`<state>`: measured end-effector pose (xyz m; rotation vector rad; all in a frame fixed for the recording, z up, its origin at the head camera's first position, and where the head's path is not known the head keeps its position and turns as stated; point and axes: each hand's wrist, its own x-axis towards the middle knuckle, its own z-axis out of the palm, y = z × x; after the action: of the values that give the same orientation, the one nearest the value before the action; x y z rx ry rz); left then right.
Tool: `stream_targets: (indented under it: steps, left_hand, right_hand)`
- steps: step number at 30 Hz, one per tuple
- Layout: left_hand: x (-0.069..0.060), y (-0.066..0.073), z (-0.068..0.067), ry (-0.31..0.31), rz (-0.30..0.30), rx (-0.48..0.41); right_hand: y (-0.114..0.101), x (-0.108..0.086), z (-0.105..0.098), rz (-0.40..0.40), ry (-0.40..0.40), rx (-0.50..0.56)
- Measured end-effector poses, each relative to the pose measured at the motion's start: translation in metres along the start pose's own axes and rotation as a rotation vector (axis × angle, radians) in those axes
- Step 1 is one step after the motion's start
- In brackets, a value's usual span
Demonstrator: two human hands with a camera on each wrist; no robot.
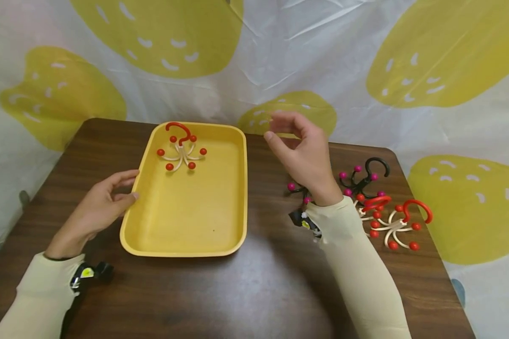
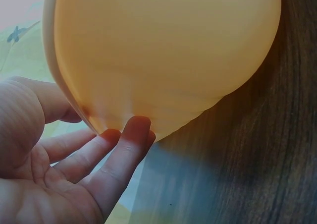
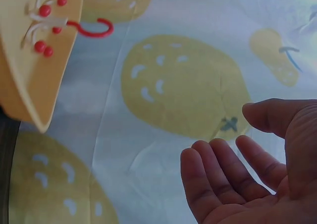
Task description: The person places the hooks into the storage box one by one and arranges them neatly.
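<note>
My left hand [image 1: 99,207] holds the left wall of a yellow plastic tray [image 1: 186,253], thumb at the rim and fingers against the outer side in the left wrist view. Inside the tray, at its far left, rests a white spider-shaped piece [image 1: 181,153] with a red hook and several curved legs tipped with red balls. My right hand [image 1: 305,153] is raised above the table, right of the tray, fingers loosely bent and nothing in them. Below and right of it lie similar pieces: a black one with pink balls [image 1: 362,185] and a white one with red balls [image 1: 395,226].
Another white piece with a red hook [image 1: 377,203] overlaps its neighbours at the right. A further dark piece [image 1: 297,187] is partly hidden by my right wrist. The brown wooden table [image 1: 220,301] meets a fruit-printed curtain [image 1: 348,42] at the back.
</note>
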<state>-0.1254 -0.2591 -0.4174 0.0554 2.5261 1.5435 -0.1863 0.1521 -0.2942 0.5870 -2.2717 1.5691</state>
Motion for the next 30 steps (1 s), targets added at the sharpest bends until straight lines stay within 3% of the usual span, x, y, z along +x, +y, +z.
stream_targets:
  steps: [19, 30]
  left_hand:
    - [-0.002, -0.002, -0.002, 0.000, -0.011, 0.007]
    - [-0.002, -0.004, -0.004, 0.013, -0.011, 0.025]
  right_hand:
    - [0.028, -0.043, -0.057, 0.052, 0.140, -0.179]
    - [0.052, -0.062, -0.075, 0.057, 0.219, -0.321]
